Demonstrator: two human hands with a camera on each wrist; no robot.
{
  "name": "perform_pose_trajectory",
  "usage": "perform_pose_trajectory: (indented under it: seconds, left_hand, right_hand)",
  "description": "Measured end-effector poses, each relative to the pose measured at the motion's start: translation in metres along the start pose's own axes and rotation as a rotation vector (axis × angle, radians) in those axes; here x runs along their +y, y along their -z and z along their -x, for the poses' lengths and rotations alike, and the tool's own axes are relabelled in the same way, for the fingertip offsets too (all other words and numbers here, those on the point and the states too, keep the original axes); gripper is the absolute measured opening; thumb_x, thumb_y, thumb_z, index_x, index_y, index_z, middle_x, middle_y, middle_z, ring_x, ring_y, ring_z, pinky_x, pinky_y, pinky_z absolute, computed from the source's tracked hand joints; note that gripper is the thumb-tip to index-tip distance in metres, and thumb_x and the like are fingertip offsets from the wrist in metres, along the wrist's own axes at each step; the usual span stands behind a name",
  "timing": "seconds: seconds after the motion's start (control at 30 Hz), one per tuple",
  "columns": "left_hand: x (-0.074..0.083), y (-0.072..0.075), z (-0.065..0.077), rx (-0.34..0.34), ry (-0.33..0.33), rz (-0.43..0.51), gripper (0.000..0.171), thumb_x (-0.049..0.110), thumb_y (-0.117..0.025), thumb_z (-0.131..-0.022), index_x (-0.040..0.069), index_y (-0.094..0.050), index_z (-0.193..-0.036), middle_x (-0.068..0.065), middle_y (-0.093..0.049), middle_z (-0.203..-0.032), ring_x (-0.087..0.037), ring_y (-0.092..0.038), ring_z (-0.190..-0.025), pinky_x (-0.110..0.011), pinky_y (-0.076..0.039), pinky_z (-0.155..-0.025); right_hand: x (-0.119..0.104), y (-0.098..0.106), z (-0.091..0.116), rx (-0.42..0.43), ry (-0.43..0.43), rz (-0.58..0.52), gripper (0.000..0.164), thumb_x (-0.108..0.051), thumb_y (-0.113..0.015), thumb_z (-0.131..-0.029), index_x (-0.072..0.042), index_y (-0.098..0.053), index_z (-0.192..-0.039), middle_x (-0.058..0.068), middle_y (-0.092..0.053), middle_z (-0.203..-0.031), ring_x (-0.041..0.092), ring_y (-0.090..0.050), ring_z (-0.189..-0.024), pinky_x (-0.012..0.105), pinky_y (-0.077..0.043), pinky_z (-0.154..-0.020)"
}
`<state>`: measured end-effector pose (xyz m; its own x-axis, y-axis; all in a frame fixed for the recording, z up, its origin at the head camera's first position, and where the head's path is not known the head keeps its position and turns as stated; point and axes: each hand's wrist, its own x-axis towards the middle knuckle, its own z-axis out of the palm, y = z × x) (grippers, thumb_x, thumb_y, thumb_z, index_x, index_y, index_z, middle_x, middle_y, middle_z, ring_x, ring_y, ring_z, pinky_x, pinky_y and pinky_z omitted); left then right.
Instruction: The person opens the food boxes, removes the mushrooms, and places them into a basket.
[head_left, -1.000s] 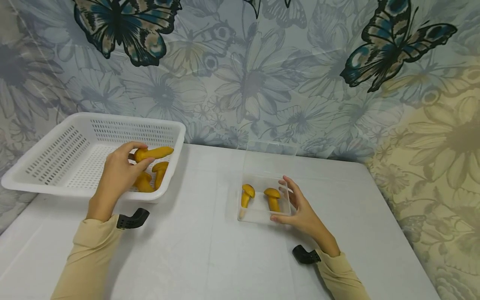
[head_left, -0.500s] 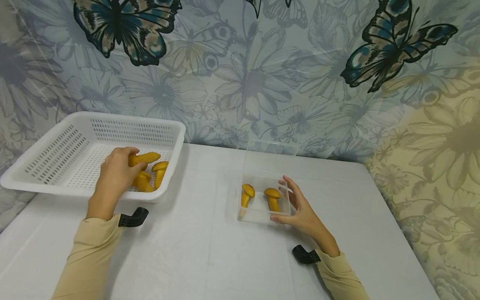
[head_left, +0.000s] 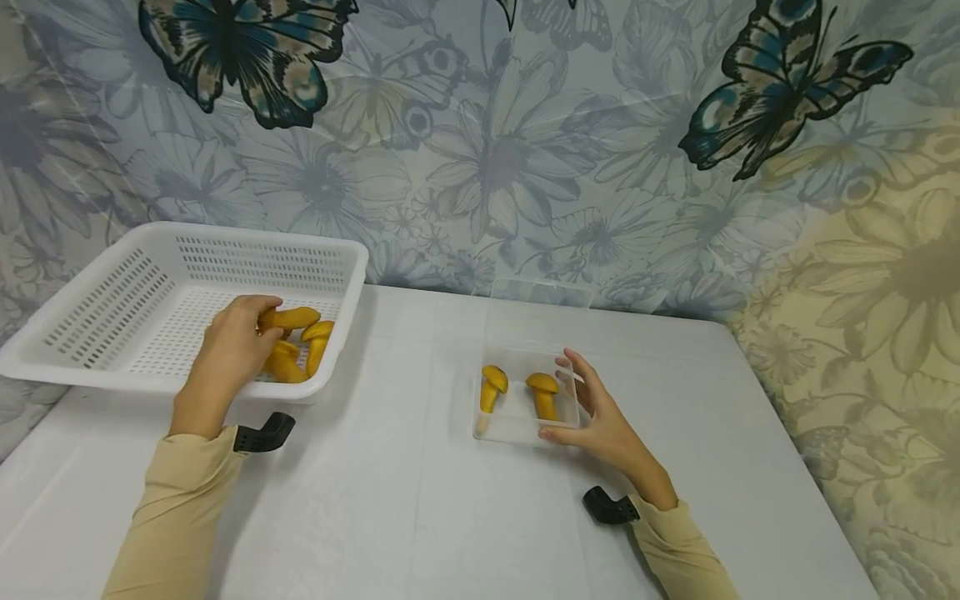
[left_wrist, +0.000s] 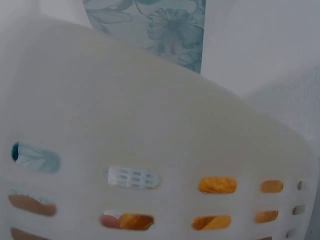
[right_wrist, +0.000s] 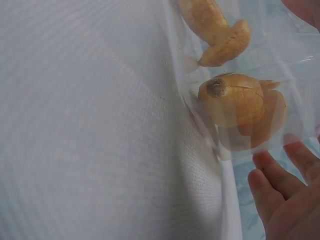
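My left hand [head_left: 234, 343] reaches into a white slotted basket [head_left: 168, 385], thumb and fingers at the cap end of a yellow mushroom [head_left: 298, 317]. Two more mushrooms lie close by, a mushroom [head_left: 318, 346] at the basket's right wall and another mushroom [head_left: 283, 363] under the thumb. Through the slots in the left wrist view, parts of the hand and orange mushroom [left_wrist: 217, 185] show. My right hand [head_left: 596, 421] grips a clear plastic box [head_left: 517, 432] by its right side, thumb in front and fingers behind. Inside stand a slim mushroom [head_left: 492, 387] and a thicker mushroom [head_left: 544, 396], caps away from me.
Behind the box its clear lid [head_left: 536, 321] stands raised toward the wall. A white cloth covers the table [head_left: 420, 500]. The patterned wall covering [head_left: 480, 167] with large butterflies rises at the table's back edge. Each wrist carries a black camera mount [head_left: 266, 433].
My left hand has lowered its mushroom from near the basket's rim down and left among the others, and has stayed there since. My right hand has kept its place at the box.
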<state>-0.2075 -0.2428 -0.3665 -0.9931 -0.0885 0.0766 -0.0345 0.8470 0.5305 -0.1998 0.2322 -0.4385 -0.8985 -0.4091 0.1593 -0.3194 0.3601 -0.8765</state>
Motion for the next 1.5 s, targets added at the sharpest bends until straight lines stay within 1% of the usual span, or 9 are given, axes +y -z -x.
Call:
perform_pose_trajectory:
  seconds: [0.2,0.33,0.5,0.63,0.83,1.0,1.07,1.33,1.5]
  left_hand:
    - [0.0,0.002,-0.001,0.011,-0.031,0.029,0.05,0.007,-0.063,-0.096,-0.002,-0.047,-0.143,-0.031,-0.043,-0.145,-0.053,-0.045,-0.124,-0.069,-0.041,-0.099]
    - [0.002,0.006,0.001,0.005,-0.105,0.067,0.051,0.009,-0.065,-0.095,0.003,-0.048,-0.143,-0.028,-0.046,-0.145,-0.051,-0.049,-0.122,-0.067,-0.043,-0.098]
    - [0.006,0.008,0.003,0.021,-0.191,0.073,0.049,0.007,-0.068,-0.093,0.004,-0.052,-0.139,-0.027,-0.053,-0.139,-0.049,-0.055,-0.117,-0.064,-0.047,-0.092]
    - [0.014,0.009,0.006,0.043,-0.244,0.088,0.048,0.004,-0.068,-0.091,0.003,-0.055,-0.137,-0.026,-0.055,-0.136,-0.046,-0.056,-0.116,-0.062,-0.047,-0.092]
    - [0.034,0.009,0.013,0.019,-0.298,0.136,0.048,0.004,-0.069,-0.091,0.003,-0.054,-0.137,-0.023,-0.056,-0.135,-0.044,-0.057,-0.117,-0.061,-0.049,-0.092]
    - [0.049,0.002,0.018,0.04,-0.394,0.179,0.046,0.002,-0.071,-0.089,0.002,-0.058,-0.133,-0.021,-0.061,-0.128,-0.041,-0.061,-0.111,-0.057,-0.051,-0.092]
    - [0.053,-0.002,0.019,0.043,-0.42,0.176,0.046,0.002,-0.072,-0.089,0.003,-0.058,-0.133,-0.02,-0.062,-0.126,-0.039,-0.061,-0.11,-0.055,-0.049,-0.094]
    - [0.067,-0.018,0.024,0.033,-0.482,0.174,0.045,0.003,-0.072,-0.089,0.005,-0.059,-0.132,-0.014,-0.064,-0.127,-0.033,-0.061,-0.107,-0.049,-0.054,-0.087]
    - [0.077,-0.025,0.028,0.014,-0.519,0.178,0.044,0.004,-0.072,-0.089,0.006,-0.06,-0.131,-0.012,-0.064,-0.129,-0.031,-0.063,-0.108,-0.048,-0.056,-0.088]
  right_hand:
    - [0.002,0.001,-0.001,-0.001,-0.004,-0.009,0.112,-0.006,-0.086,-0.076,-0.015,-0.012,-0.159,0.02,-0.025,-0.159,0.043,-0.029,-0.147,0.059,-0.022,-0.119]
    - [0.003,0.001,-0.001,-0.001,-0.007,-0.008,0.112,-0.007,-0.086,-0.076,-0.021,-0.013,-0.159,0.019,-0.025,-0.159,0.043,-0.029,-0.147,0.059,-0.022,-0.119]
    - [0.001,0.0,-0.001,-0.002,-0.013,-0.017,0.112,-0.008,-0.086,-0.076,-0.029,-0.013,-0.159,0.017,-0.025,-0.159,0.043,-0.028,-0.147,0.063,-0.02,-0.119]
    - [0.001,0.001,-0.001,0.002,-0.018,-0.016,0.112,-0.009,-0.086,-0.076,-0.034,-0.014,-0.158,0.017,-0.025,-0.159,0.043,-0.028,-0.147,0.065,-0.02,-0.119]
    - [0.001,0.001,-0.001,0.004,-0.023,-0.022,0.111,-0.008,-0.086,-0.076,-0.034,-0.015,-0.157,0.017,-0.025,-0.159,0.043,-0.027,-0.148,0.064,-0.02,-0.12]
    - [0.001,0.001,-0.001,0.005,-0.024,-0.021,0.112,-0.008,-0.086,-0.075,-0.034,-0.014,-0.157,0.017,-0.025,-0.159,0.043,-0.027,-0.148,0.063,-0.02,-0.12]
    - [0.001,0.001,-0.001,0.007,-0.022,-0.017,0.112,-0.008,-0.086,-0.075,-0.034,-0.014,-0.157,0.018,-0.025,-0.159,0.043,-0.027,-0.148,0.063,-0.02,-0.12]
    - [0.002,0.0,0.0,0.009,-0.018,0.004,0.113,-0.01,-0.087,-0.075,-0.032,-0.014,-0.158,0.016,-0.027,-0.159,0.043,-0.028,-0.147,0.064,-0.02,-0.119]
    - [0.003,0.0,0.0,0.007,-0.023,0.008,0.112,-0.012,-0.087,-0.075,-0.031,-0.014,-0.158,0.015,-0.026,-0.159,0.043,-0.028,-0.147,0.067,-0.019,-0.118]
